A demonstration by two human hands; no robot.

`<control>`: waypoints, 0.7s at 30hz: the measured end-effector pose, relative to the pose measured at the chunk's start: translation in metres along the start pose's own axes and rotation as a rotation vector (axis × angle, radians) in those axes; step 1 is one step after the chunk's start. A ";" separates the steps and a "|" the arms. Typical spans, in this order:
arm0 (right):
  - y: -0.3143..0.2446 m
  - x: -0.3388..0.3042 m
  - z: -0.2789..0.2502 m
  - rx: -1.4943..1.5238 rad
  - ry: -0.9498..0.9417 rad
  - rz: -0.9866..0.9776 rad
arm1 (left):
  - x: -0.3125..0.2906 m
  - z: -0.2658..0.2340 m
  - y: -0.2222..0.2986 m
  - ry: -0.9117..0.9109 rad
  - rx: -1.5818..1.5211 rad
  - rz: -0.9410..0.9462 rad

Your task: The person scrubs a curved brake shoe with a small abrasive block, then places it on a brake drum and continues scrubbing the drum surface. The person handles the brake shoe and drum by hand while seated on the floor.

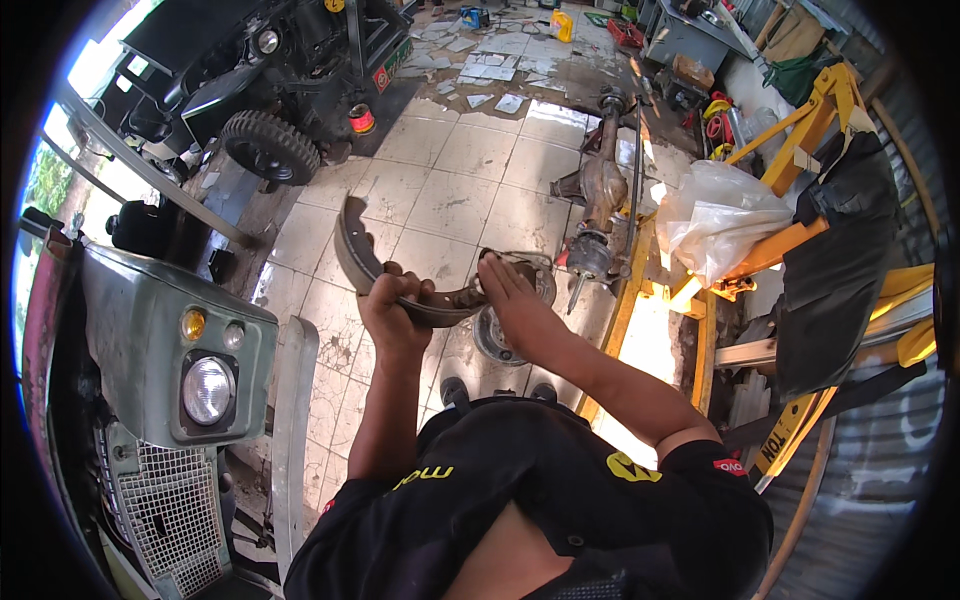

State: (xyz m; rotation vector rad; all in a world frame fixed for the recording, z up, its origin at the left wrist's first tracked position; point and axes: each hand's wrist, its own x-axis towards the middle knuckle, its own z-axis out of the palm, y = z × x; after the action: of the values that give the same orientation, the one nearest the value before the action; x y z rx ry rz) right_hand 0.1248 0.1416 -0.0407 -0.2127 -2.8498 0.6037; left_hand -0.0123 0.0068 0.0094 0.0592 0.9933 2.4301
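"Left hand (395, 305) is wrapped tight round one curved metal shoe (356, 252), knuckles over its middle, the free end arching ahead and left."

"And the right hand (515, 308)?"

"Laid over the shoe's other end, fingers straight and together. Whether the thumb pinches from beneath, I can't tell from here."

"What's biggest round that grip?"

"Two vehicles, both to its left: a green one (165, 330) close by, one large headlight (209, 390) showing, and a dark one (235, 75) farther ahead. Off to the right, one yellow frame (805, 135)."

"Next size down?"

"One rusty axle (603, 190), lying on the floor ahead and right. Then one clear plastic sheet (720, 215), bunched on the right, past the axle. One knobbly tyre (270, 146) under the dark vehicle, ahead and left."

"Anything smaller?"

"At least one round metal part (488, 338), partly hidden below the right hand. One red can (361, 120), well ahead and left."

"Any room to move?"

"Tiled floor (440, 170) opens straight ahead, edged by the tyre on the left, the axle on the right, broken tiles (490, 70) at the far end. Nearer left, the pale bumper (294, 430) bounds it."
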 end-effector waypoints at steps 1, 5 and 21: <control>-0.004 -0.002 0.000 -0.004 -0.019 -0.009 | 0.003 -0.004 0.002 0.014 -0.036 0.034; 0.002 0.012 -0.001 -0.026 -0.048 0.016 | -0.009 0.009 -0.001 0.006 0.021 -0.035; 0.004 -0.005 -0.002 -0.059 0.024 0.004 | -0.004 0.002 -0.011 -0.056 -0.066 -0.039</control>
State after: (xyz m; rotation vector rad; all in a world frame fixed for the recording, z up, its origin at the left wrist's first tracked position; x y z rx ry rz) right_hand 0.1308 0.1450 -0.0410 -0.2344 -2.8469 0.5147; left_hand -0.0036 0.0131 0.0039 0.0835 0.8809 2.4102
